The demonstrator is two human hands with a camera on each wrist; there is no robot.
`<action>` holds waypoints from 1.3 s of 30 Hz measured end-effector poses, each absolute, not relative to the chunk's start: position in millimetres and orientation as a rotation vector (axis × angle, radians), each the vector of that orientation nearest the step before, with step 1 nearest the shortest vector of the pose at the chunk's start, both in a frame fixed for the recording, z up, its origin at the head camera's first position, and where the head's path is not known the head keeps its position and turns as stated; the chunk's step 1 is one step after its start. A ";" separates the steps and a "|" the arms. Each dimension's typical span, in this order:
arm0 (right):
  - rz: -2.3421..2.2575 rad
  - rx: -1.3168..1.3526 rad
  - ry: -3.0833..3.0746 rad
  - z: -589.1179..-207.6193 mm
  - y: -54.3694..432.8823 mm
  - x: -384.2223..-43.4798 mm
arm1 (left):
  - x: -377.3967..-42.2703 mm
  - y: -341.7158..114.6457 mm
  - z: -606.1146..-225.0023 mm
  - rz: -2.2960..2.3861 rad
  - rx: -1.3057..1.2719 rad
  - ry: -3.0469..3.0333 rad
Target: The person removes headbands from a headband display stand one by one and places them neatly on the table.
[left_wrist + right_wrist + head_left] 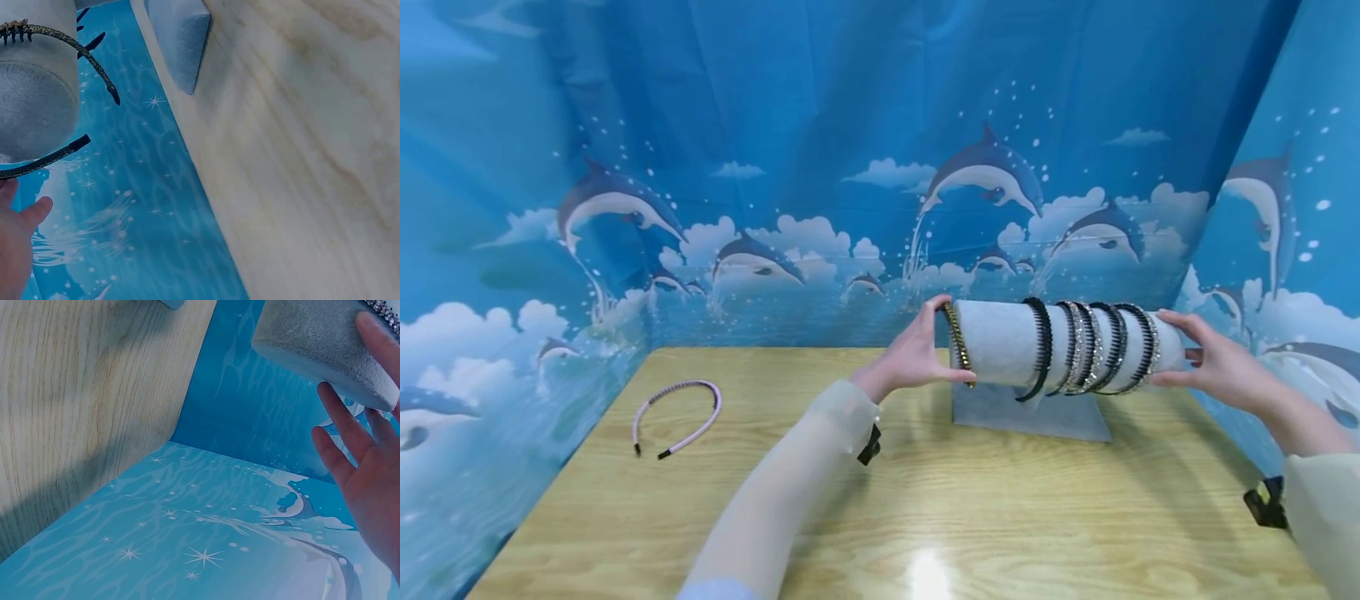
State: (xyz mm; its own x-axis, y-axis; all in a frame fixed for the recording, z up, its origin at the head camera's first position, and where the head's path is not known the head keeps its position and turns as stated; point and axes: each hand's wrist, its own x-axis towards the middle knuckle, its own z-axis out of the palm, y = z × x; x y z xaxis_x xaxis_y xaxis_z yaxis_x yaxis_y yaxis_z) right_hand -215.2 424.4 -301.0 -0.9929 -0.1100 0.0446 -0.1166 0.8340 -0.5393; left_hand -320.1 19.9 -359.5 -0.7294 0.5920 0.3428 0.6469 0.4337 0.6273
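A grey padded headband display stand (pixel 1000 343) has a horizontal roll over a flat base (pixel 1030 412). My left hand (pixel 917 346) grips a gold beaded headband (pixel 959 343) at the roll's left end, thumb low and fingers high. In the left wrist view this headband (pixel 56 34) spans the roll's round end face (pixel 34 109), its tips spread apart. My right hand (pixel 1221 362) holds the roll's right end between thumb and fingers. Seen from the right wrist, two fingers (pixel 334 456) of it stand off the roll. A black headband (pixel 1042 346) and several glittery ones (pixel 1093 346) encircle the roll.
A pale pink headband (pixel 718 408) lies on the left part of the wooden table (pixel 880 517). Blue dolphin-printed sheeting (pixel 820 167) surrounds the table at the back and sides. Dark wrist devices (pixel 870 445) sit at both cuffs.
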 end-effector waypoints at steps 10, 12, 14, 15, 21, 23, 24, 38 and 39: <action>0.876 0.185 -2.997 -300.4 423.7 -214.2 | -312.3 7.1 -370.9 -1.287 -1.002 -2.544; 0.878 0.183 -2.998 -300.8 423.9 -214.2 | -309.6 1.9 -371.0 -1.296 -0.990 -2.520; 0.883 0.185 -2.996 -301.0 424.1 -214.5 | -306.3 -4.5 -370.5 -1.306 -0.979 -2.499; 0.886 0.188 -2.994 -301.0 424.0 -214.8 | -305.0 -7.9 -370.4 -1.314 -0.973 -2.485; 0.888 0.199 -2.988 -301.8 425.2 -215.8 | -299.4 -32.5 -370.0 -1.354 -0.952 -2.406; 0.887 0.193 -2.990 -301.9 426.0 -215.6 | -297.4 -42.8 -369.7 -1.348 -0.946 -2.402; 0.889 0.189 -2.991 -302.0 426.4 -215.4 | -296.4 -48.2 -369.8 -1.338 -0.944 -2.404; 0.893 0.199 -2.994 -301.8 427.1 -216.4 | -283.8 -132.9 -376.9 -1.283 -0.802 -2.470; 0.894 0.200 -2.994 -301.9 427.0 -216.7 | -282.9 -138.1 -377.6 -1.300 -0.794 -2.466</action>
State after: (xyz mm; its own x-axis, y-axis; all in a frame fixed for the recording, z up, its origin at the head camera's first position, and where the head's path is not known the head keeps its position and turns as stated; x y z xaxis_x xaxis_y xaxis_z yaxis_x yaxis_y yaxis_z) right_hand -216.7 427.0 -301.9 -0.9918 -0.1191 0.0468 -0.1253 0.8288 -0.5453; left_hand -282.9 -138.1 -377.6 -0.8228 0.3510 0.4471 0.5672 0.4559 0.6859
